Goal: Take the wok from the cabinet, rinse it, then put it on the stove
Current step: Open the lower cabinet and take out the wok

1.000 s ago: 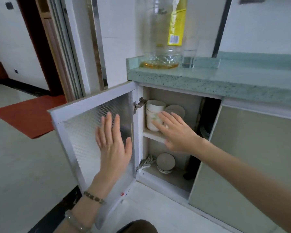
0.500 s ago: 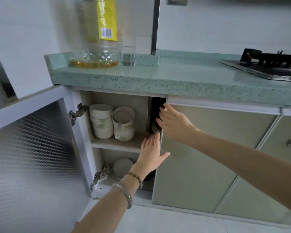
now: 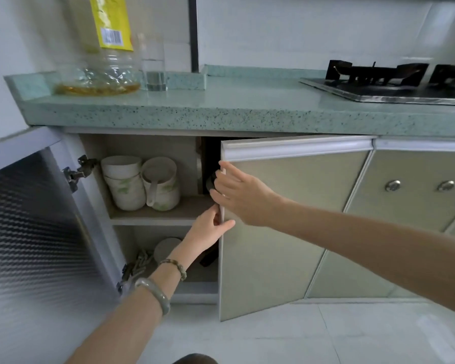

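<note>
The wok cannot be made out for certain: only a dark rounded shape (image 3: 210,182) shows in the gap behind the right-hand cabinet door (image 3: 286,219), just past the end of the upper shelf (image 3: 163,214), and it may be part of it. That would explain the hands. The right hand (image 3: 241,195) has its fingers hooked round the door's free edge, its grip clamped on that edge, presumably to swing the panel wide enough to reach in. The left hand (image 3: 210,231) pinches the same edge lower down, thumb on the face, likely steadying or helping the pull. The left-hand door (image 3: 37,232) stands fully open, showing stacked bowls (image 3: 124,182) on the shelf. Above, the stove (image 3: 394,82) waits at the counter's (image 3: 221,111) far right, so retrieval is the step in hand.
</note>
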A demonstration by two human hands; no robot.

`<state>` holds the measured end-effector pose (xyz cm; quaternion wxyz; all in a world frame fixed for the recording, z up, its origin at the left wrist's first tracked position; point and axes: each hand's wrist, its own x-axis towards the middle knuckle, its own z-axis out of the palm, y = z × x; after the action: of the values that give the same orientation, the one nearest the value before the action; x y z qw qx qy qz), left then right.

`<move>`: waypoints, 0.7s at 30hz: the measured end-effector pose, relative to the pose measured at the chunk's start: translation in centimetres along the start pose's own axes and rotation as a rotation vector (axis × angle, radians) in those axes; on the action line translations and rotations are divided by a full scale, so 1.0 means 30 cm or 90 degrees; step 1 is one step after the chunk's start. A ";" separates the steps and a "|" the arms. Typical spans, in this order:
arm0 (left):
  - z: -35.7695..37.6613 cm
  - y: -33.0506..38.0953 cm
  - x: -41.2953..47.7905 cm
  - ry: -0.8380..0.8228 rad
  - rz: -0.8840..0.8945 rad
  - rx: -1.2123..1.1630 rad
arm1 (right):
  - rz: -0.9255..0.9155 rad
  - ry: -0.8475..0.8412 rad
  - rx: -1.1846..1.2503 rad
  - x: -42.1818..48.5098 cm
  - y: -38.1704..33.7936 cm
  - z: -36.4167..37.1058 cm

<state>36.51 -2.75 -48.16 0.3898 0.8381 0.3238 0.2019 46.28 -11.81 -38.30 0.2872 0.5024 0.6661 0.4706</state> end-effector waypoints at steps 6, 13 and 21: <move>0.024 0.037 -0.156 -0.091 0.052 0.031 | -0.005 0.031 0.051 -0.183 -0.037 -0.142; 0.088 0.181 -0.337 -0.211 0.177 0.116 | -0.007 -0.010 0.035 -0.449 -0.059 -0.259; 0.251 0.355 -0.414 -0.351 0.279 0.193 | 0.031 -0.033 0.035 -0.788 -0.069 -0.303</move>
<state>36.25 -20.56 -45.51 0.2815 0.9584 0.0464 -0.0026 45.48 -37.22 -38.75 0.2786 0.5383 0.6588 0.4457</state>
